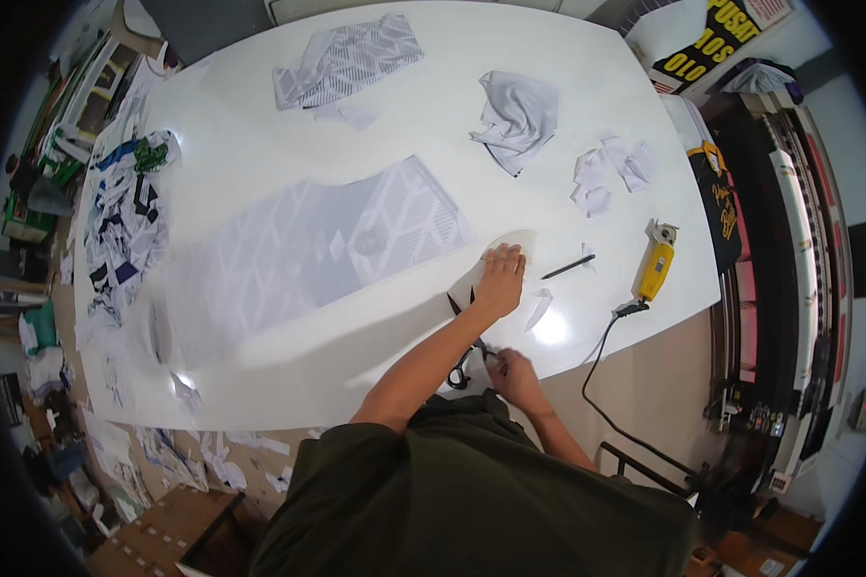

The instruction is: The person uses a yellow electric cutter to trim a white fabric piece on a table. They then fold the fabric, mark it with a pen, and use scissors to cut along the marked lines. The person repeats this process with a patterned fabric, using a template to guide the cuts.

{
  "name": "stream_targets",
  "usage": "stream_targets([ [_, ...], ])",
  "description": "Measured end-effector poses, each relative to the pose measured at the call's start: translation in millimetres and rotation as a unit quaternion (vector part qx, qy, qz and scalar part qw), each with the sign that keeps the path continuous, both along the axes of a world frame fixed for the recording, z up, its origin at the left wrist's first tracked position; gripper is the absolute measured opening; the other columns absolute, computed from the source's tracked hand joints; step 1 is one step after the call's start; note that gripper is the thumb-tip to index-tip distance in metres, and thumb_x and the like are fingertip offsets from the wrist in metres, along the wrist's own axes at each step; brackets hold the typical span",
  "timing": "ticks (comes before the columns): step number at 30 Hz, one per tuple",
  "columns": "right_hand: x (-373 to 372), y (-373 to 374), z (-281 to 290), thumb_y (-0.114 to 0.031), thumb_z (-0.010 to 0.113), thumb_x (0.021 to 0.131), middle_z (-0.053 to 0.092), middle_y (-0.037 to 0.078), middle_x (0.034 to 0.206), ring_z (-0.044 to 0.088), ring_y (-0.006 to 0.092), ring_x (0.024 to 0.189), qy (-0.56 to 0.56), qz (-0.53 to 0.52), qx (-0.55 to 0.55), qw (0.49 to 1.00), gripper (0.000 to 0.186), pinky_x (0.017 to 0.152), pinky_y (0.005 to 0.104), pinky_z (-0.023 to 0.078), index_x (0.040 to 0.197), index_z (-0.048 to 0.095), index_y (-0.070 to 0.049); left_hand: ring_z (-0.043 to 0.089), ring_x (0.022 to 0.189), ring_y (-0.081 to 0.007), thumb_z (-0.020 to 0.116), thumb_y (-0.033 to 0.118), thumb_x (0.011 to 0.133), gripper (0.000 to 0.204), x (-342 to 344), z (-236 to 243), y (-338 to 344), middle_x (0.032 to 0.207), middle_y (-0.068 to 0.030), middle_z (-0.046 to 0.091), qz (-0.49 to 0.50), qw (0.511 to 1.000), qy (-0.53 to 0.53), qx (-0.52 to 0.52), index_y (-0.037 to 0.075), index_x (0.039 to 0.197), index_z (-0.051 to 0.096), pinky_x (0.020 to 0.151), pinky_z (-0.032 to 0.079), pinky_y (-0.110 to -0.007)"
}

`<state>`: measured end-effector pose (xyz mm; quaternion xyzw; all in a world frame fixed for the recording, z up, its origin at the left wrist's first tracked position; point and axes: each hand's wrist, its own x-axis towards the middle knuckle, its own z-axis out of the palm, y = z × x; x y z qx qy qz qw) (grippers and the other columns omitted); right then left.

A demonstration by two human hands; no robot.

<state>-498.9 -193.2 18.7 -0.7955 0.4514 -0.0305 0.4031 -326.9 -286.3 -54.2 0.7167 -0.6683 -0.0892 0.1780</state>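
My left hand (500, 281) reaches forward, its fingers lying flat on a small pale curved piece (522, 238) near the right end of the laid-out fabric. Beneath my left forearm are black-handled scissors (460, 373), their dark blades spread and pointing away from me. Close to my body, at the table's near edge, my right hand (516, 378) is closed, with curled fingers at one handle loop of the scissors. The large grey-white patterned fabric panel (322, 245) lies flat to the left of my hands. A dark pen (568, 267) rests right of my left hand.
A yellow corded rotary cutter (655, 269) lies at the right, its cable dropping over the edge. Further back are a folded patterned fabric (351, 60), a crumpled pale cloth (518, 120) and white scraps (597, 183). Offcuts are heaped (125, 226) at the far left of the white table (260, 385).
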Motion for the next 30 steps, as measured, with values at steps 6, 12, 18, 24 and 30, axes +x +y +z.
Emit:
stream_targets([
  [6, 22, 44, 17, -0.022, 0.076, 0.087, 0.062, 0.027, 0.106, 0.061, 0.0449, 0.104, 0.072, 0.028, -0.079, 0.994, 0.037, 0.089, 0.0505, 0.051, 0.105, 0.061, 0.007, 0.032, 0.151, -0.0344, 0.053, 0.020, 0.097, 0.046, 27, 31, 14, 0.159, -0.0158, 0.042, -0.049, 0.997, -0.017, -0.050, 0.002, 0.139, 0.059, 0.123, 0.022, -0.058],
  [12, 20, 40, -33, -0.018, 0.069, 0.090, 0.062, 0.030, 0.105, 0.061, 0.0481, 0.099, 0.098, 0.003, -0.082, 0.992, 0.032, 0.086, 0.0525, 0.051, 0.108, 0.059, 0.006, 0.046, 0.140, -0.0389, 0.062, 0.017, 0.094, 0.041, 171, 27, 105, 0.149, -0.0215, 0.052, 0.089, 0.979, 0.109, -0.150, -0.002, 0.130, 0.063, 0.117, 0.032, -0.053],
  [18, 40, 79, 4, -0.039, 0.079, 0.085, 0.057, 0.030, 0.117, 0.059, 0.0439, 0.110, 0.154, -0.016, -0.098, 0.983, 0.059, 0.093, 0.0508, 0.051, 0.112, 0.056, 0.007, 0.048, 0.137, -0.0420, 0.065, 0.023, 0.094, 0.047, 311, 21, 221, 0.146, -0.0261, 0.053, 0.209, 0.975, 0.041, -0.064, -0.004, 0.131, 0.061, 0.113, 0.038, -0.053],
  [24, 55, 63, -1, -0.033, 0.079, 0.083, 0.065, 0.028, 0.107, 0.065, 0.0452, 0.101, 0.145, -0.107, -0.002, 0.984, 0.058, 0.091, 0.0472, 0.053, 0.112, 0.056, 0.012, 0.037, 0.146, -0.0439, 0.067, 0.034, 0.094, 0.061, 365, 29, 288, 0.157, -0.0268, 0.040, 0.279, 0.960, 0.022, 0.026, -0.002, 0.141, 0.054, 0.114, 0.035, -0.060],
  [30, 65, 89, 25, -0.037, 0.066, 0.101, 0.064, 0.008, 0.088, 0.069, 0.0186, 0.079, -0.227, -0.261, 0.355, 0.869, 0.040, 0.065, 0.0344, 0.054, 0.106, 0.063, 0.003, 0.005, 0.155, -0.0516, 0.080, 0.058, 0.078, 0.113, 367, 78, 318, 0.171, -0.0228, 0.005, 0.298, 0.918, 0.072, 0.253, 0.013, 0.164, 0.021, 0.112, 0.016, -0.081],
])
